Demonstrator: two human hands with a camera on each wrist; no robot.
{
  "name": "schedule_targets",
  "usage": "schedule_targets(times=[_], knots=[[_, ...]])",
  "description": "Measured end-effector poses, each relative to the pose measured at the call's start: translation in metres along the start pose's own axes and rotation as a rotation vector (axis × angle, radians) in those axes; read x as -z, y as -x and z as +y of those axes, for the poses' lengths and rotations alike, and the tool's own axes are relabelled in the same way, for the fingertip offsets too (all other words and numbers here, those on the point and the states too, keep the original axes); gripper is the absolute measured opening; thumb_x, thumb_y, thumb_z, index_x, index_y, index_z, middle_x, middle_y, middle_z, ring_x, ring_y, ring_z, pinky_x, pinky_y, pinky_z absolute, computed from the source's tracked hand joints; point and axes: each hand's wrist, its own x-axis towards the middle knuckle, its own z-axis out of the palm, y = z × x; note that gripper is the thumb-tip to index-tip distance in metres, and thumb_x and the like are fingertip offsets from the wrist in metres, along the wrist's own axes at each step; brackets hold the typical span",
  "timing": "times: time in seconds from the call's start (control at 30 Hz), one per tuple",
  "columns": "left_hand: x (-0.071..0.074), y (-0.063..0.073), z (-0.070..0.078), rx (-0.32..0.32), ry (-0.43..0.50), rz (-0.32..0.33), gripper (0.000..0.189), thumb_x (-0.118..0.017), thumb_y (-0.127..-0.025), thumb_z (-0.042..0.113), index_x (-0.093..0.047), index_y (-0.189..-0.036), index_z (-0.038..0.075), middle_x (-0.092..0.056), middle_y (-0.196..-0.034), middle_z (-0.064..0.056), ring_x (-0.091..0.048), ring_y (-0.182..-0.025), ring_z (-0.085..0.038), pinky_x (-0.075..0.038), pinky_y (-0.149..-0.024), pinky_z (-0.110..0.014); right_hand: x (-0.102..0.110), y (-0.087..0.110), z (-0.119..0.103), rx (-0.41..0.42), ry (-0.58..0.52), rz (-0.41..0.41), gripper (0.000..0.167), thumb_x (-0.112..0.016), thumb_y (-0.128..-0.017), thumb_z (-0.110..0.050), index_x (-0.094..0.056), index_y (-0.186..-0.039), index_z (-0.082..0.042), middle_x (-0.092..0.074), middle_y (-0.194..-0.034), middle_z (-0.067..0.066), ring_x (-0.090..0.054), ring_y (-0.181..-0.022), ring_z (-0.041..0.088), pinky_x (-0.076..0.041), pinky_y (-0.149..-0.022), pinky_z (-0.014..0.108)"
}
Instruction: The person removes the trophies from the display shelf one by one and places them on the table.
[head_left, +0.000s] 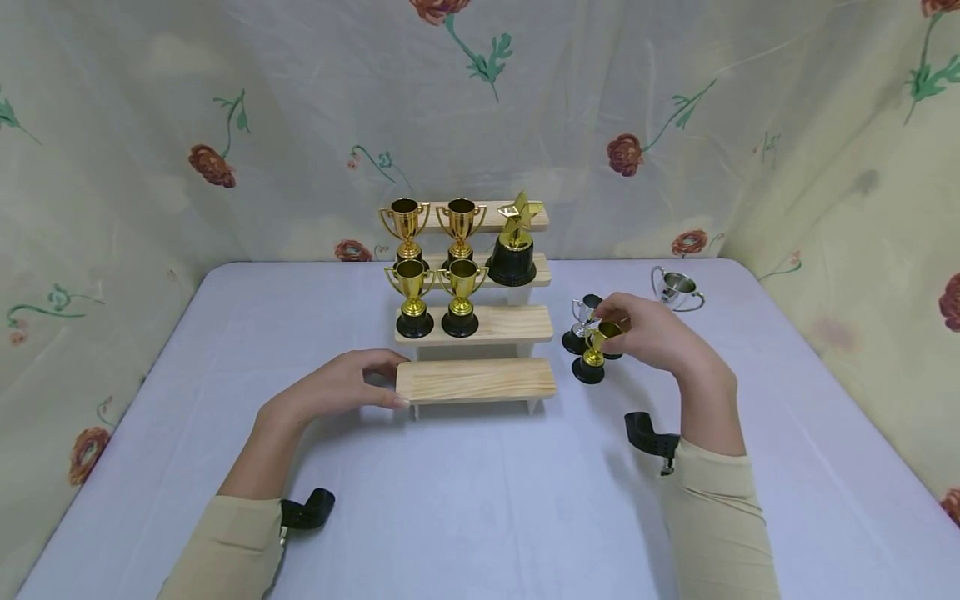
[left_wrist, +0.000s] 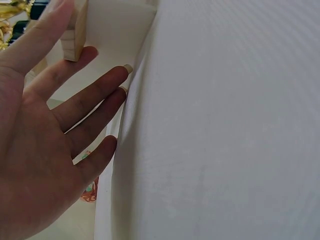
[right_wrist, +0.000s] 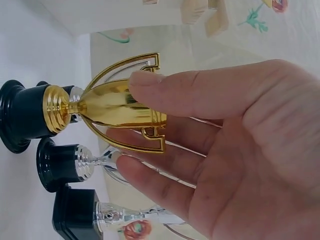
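Note:
My left hand (head_left: 341, 387) holds the left end of the lowest board of a stepped wooden display stand (head_left: 476, 379), thumb and index finger at opposite edges. In the left wrist view, its other fingers (left_wrist: 95, 95) are spread near the white cloth. My right hand (head_left: 652, 333) pinches a small gold trophy cup (right_wrist: 107, 104) by its bowl. This cup stands upright on a round black base; I cannot tell whether it touches the table. Close by are a silver trophy cup (head_left: 582, 312) and a silver trophy with a square black base (right_wrist: 75, 214).
Two gold cups (head_left: 462, 287) stand on the stand's second-lowest board. Behind them are a gold star trophy (head_left: 516, 242) and two more cups (head_left: 405, 221). A larger silver cup (head_left: 677, 286) is at the table's back right. A floral curtain (head_left: 300, 125) hangs behind the table (head_left: 480, 517).

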Motion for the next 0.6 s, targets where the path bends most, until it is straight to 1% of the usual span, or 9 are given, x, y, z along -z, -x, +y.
schedule_targets(times=[0.1,0.23,0.43,0.6], knots=[[0.0,0.0,0.0,0.003,-0.001,0.001,0.057,-0.08,-0.08,0.043,-0.062,-0.131,0.023,-0.066,-0.126,-0.001,-0.057,-0.123,-0.022,-0.041,-0.106,-0.051,0.002,0.002,-0.001,0.006,-0.004,-0.007,0.047,-0.068,-0.089,-0.01,-0.054,-0.133,-0.003,-0.06,-0.131,0.021,-0.057,-0.12,0.037,-0.047,-0.098,0.055],[0.0,-0.001,0.0,0.004,-0.002,0.001,0.058,-0.079,-0.08,0.043,-0.062,-0.131,0.023,-0.066,-0.127,-0.001,-0.057,-0.123,-0.022,-0.041,-0.106,-0.051,0.005,0.005,-0.002,0.015,-0.004,-0.012,0.051,-0.07,-0.089,-0.015,-0.053,-0.136,-0.005,-0.059,-0.135,0.021,-0.056,-0.124,0.037,-0.047,-0.099,0.056],[-0.001,-0.001,-0.001,0.005,0.001,0.001,0.058,-0.08,-0.08,0.043,-0.061,-0.131,0.024,-0.066,-0.126,-0.001,-0.057,-0.122,-0.022,-0.041,-0.106,-0.051,0.009,0.007,-0.004,0.034,-0.011,-0.001,0.051,-0.071,-0.09,-0.019,-0.054,-0.136,-0.006,-0.061,-0.131,0.019,-0.056,-0.123,0.037,-0.046,-0.099,0.056],[0.0,-0.001,-0.002,-0.001,0.012,-0.002,0.057,-0.08,-0.08,0.043,-0.062,-0.13,0.023,-0.067,-0.125,-0.001,-0.057,-0.121,-0.021,-0.041,-0.105,-0.05,0.013,0.01,-0.005,0.063,-0.014,0.034,0.049,-0.069,-0.092,-0.022,-0.054,-0.135,-0.006,-0.061,-0.13,0.019,-0.057,-0.121,0.035,-0.046,-0.099,0.055]])
